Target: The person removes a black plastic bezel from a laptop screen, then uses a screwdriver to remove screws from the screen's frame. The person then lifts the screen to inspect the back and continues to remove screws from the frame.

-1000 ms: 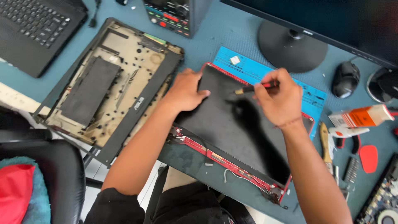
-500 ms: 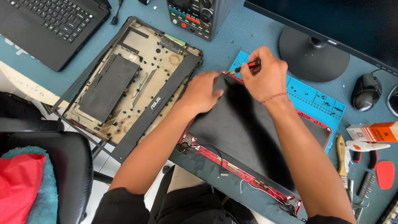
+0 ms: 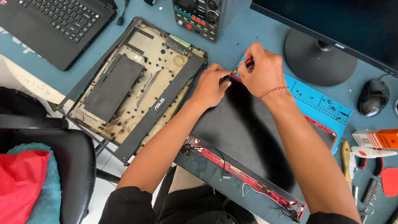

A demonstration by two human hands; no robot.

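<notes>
While the right hand pinches a red-handled screwdriver, its tip slants down-left toward the left hand's fingers, pressed closed on the black flat laptop screen panel's far corner.

My hands meet at the far corner of the black screen panel, which is bare toward me. Just left, the open laptop base blocks that side. Just beyond stands the test instrument; the monitor stand crowds far right. Bare blue table runs between them.
</notes>
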